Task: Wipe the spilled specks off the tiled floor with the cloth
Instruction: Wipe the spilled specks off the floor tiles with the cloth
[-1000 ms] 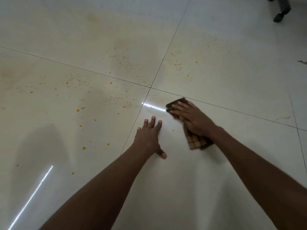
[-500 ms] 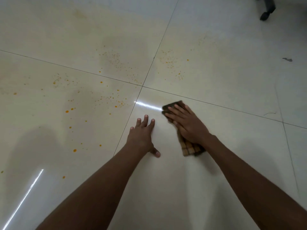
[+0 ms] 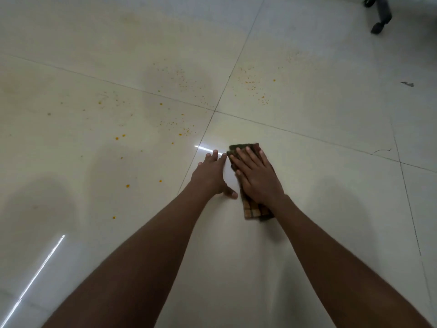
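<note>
Right hand (image 3: 256,176) flat, fingers spread, pressing checked cloth (image 3: 254,210) onto tiled floor (image 3: 319,185). Left hand (image 3: 211,175) splayed flat just beside it. Orange specks (image 3: 179,129) scattered far left, apart from cloth.

Single head-worn wide-angle view, aimed forward and steeply down from above and behind the left hand (image 3: 211,176) and right hand (image 3: 256,177). Tiled floor (image 3: 331,129) fills frame, close range.
</note>
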